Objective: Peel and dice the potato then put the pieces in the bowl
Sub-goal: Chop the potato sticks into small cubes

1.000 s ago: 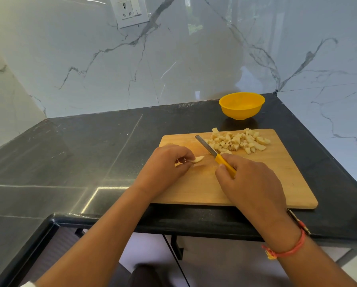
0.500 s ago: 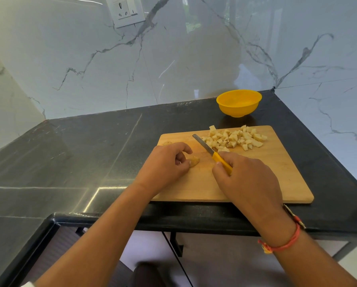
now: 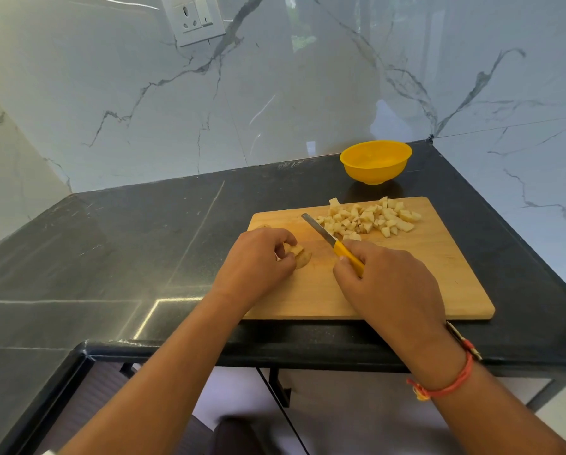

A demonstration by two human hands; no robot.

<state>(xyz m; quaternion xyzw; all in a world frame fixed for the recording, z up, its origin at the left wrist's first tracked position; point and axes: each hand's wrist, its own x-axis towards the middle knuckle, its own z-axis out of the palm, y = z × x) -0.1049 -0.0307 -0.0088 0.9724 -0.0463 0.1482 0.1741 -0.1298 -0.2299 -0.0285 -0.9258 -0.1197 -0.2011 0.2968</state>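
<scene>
Dicing in hand. Left hand [image 3: 258, 257] pinches an uncut potato piece [image 3: 299, 256] on the cutting board [image 3: 439, 274]; right hand [image 3: 386, 284] grips the knife [image 3: 327, 236], blade apart from it. Diced pile [image 3: 370, 218] lies near the bowl [image 3: 376, 162]. Next move likely calls for setting the blade across that piece.

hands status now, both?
Left hand: pinching potato piece on cutting board.
Right hand: gripping knife.
</scene>
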